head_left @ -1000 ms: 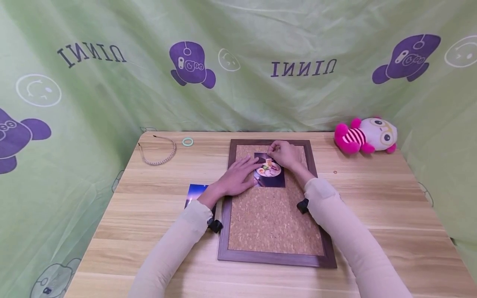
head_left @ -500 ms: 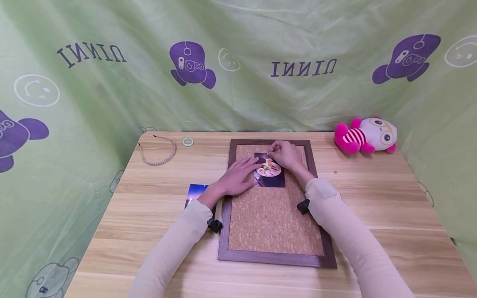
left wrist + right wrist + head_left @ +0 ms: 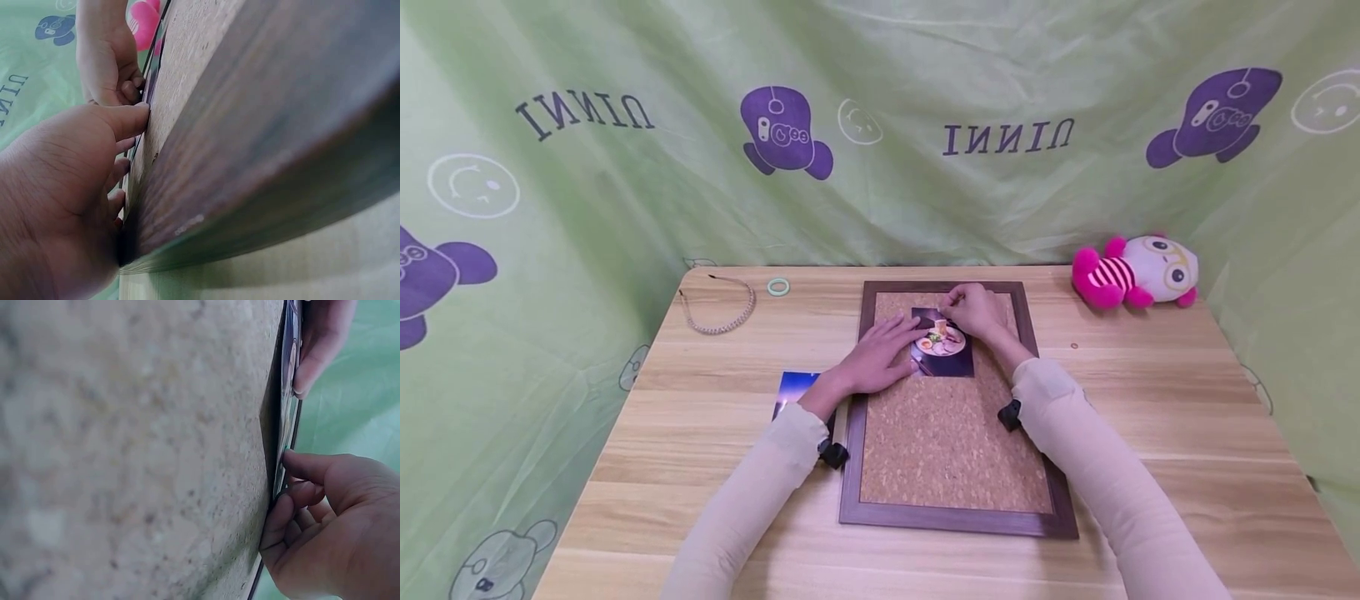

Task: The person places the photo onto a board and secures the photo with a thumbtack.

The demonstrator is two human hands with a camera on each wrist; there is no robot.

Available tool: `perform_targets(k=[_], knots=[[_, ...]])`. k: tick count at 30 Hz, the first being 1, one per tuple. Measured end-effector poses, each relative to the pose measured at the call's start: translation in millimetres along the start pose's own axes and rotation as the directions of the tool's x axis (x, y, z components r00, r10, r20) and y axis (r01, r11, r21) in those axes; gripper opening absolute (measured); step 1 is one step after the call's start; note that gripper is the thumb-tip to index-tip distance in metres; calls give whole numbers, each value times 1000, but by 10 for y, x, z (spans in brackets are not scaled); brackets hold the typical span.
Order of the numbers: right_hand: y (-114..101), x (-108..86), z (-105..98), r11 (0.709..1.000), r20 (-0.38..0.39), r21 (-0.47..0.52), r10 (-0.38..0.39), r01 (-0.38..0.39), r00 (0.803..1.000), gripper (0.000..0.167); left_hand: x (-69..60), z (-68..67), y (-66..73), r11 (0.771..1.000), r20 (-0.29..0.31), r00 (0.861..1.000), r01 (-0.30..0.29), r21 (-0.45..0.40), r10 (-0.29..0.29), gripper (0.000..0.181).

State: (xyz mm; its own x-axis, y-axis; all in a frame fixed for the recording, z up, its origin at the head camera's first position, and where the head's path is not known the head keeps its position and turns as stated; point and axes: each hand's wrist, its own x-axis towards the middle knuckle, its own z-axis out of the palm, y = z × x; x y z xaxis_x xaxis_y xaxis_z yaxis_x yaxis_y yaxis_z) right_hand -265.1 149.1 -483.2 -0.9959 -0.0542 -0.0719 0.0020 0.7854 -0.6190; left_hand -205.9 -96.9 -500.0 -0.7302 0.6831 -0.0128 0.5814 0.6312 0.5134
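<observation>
In the head view a food photo [image 3: 947, 367] lies on the upper part of a cork board [image 3: 955, 450] with a dark wooden frame. My left hand [image 3: 880, 357] lies spread across the left frame edge, its fingertips resting on the photo. At the photo's top edge is my right hand [image 3: 976, 312], fingers curled. The right wrist view shows the right thumb [image 3: 306, 464] touching the photo [image 3: 289, 419] near its edge, the other fingers bent beneath; whether anything small is pinched there is hidden. A dark gap separates part of the photo from the cork.
Beside the board, partly under my left forearm, lies a blue and purple photo [image 3: 794, 388]. A headband [image 3: 722, 328] and a mint-green ring [image 3: 778, 287] lie back left. At back right are a pink and white plush toy [image 3: 1138, 273] and a tiny ring-like object [image 3: 1074, 346].
</observation>
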Motion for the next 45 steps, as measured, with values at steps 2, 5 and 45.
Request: perform_targets(k=[2,5,45], knots=[[-4,-7,-12,1000,9,5,14,-14,1000,15,1,-5,8,1000,5,1000,7,3,-7,66],[-14,-25,-30,999,18,21,28,-29,999,15,9,-8,11,1000,4,1000,21,-16,-21,68],[-144,-852,-481,938,-96,275,-191,210,977,12,-612,-264,253,861,-340,897,82,-502,-283,35]])
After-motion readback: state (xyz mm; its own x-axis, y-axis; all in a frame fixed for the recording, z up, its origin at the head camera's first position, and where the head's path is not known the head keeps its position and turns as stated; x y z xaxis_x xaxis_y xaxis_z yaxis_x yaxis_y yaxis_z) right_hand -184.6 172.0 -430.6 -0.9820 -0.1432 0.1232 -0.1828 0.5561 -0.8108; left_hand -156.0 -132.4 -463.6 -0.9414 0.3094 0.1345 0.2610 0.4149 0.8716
